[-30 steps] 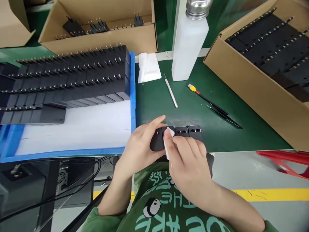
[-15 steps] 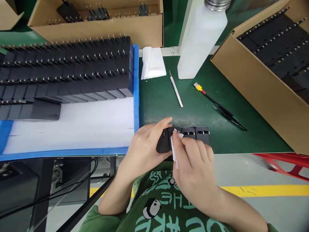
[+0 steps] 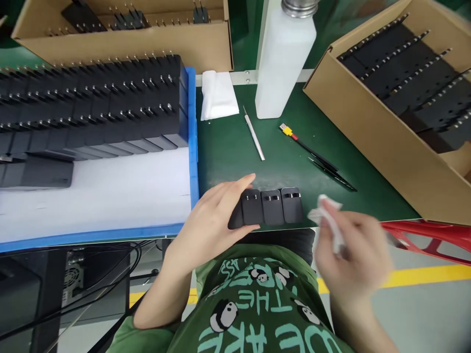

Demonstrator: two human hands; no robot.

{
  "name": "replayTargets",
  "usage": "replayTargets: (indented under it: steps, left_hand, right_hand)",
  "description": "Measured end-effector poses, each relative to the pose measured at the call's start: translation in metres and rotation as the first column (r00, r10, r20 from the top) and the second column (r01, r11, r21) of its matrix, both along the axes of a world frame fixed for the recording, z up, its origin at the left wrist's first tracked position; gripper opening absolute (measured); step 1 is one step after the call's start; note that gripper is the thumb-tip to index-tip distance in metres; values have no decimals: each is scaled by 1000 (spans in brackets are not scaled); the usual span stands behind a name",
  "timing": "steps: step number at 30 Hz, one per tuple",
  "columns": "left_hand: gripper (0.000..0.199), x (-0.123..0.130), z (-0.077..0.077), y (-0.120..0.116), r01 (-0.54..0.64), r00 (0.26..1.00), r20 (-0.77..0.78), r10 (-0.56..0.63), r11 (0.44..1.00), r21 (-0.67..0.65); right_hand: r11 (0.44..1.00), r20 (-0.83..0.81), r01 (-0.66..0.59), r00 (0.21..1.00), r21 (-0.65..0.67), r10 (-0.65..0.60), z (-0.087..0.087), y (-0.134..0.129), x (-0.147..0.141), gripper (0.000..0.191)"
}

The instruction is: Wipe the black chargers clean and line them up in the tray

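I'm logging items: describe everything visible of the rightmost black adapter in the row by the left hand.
The rightmost adapter is a black plastic-looking block with rounded corners and two metallic prongs facing up near its far edge. It rests on the green tabletop by the front edge, close beside its neighbour; contact there is unclear. Neither the left hand nor the right hand touches it.

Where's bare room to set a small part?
Green tabletop between the slim white tool and black USB lead; white liner between packed black pronged blocks and the blue tray's front rim. Crowded: front edge beside the tray, where the left hand holds the end of a row of four black blocks.
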State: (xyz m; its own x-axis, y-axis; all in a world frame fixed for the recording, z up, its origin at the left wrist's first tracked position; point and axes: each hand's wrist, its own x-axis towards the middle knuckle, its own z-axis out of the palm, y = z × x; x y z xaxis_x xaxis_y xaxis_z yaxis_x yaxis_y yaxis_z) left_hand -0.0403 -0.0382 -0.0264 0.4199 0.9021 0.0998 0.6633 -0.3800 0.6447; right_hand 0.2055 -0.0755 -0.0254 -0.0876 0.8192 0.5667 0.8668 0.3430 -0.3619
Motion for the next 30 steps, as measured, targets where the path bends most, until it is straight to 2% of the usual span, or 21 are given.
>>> replayTargets:
  steps: [2,4,6,7,8,11,13,14,16,18,19,20,22,24,27,30]
  left_hand:
    - [83,2,2,1,24,1000,-3,-24,999,-29]
    - [82,6,5,3,29,999,-32,-30,999,-28]
    - [81,10,9,5,22,995,-101,-18,999,38]
    - [81,13,10,5,25,989,-146,-12,996,85]
    - [82,16,12,6,31,981,-192,-6,991,130]
    - [82,19,14,7,56,957,-289,5,978,202]
    - [79,16,13,6,48,960,-279,6,981,187]
    - [78,14,13,6,34,968,-251,9,986,166]
    - [75,8,12,5,3,984,-176,18,993,121]
    - [63,3,10,5,-17,995,-98,26,995,100]
    - [55,2,9,5,-21,998,-64,27,995,94]
    - [48,2,8,5,-27,999,-36,30,996,90]
    - [41,3,5,5,-39,999,1,39,995,90]
    - [39,4,2,6,-42,999,13,41,993,106]
    - [39,3,-1,6,-26,999,26,23,991,134]
    - [40,1,-3,4,-22,999,49,15,990,143]
  right_hand:
    - [989,18,-148,989,12,148,-10,-3,-16,44]
    - [924,-37,-376,927,-76,374,-10,-9,-28,36]
    - [848,-155,-515,854,-121,497,-5,-14,-27,33]
    - [840,-204,-529,842,-124,500,-1,-15,-22,36]
    - [857,-236,-504,850,-106,471,1,-15,-14,40]
    - [966,-284,-258,926,7,249,5,-11,12,58]
    - [990,-311,-120,941,70,136,5,-7,22,64]
    - [991,-318,-107,940,77,126,5,-6,22,64]
    - [971,-310,-238,920,37,237,6,-4,13,64]
    - [895,-253,-446,870,-31,424,7,-1,-5,60]
    - [863,-196,-500,855,-64,481,8,1,-15,54]
    - [855,-127,-511,857,-82,500,8,3,-26,47]
    - [886,27,-457,887,-83,460,8,8,-45,33]
    - [898,139,-432,888,-77,439,8,10,-55,30]
    - [877,182,-465,858,-123,481,9,9,-58,32]
    - [882,175,-448,866,-146,469,12,7,-54,32]
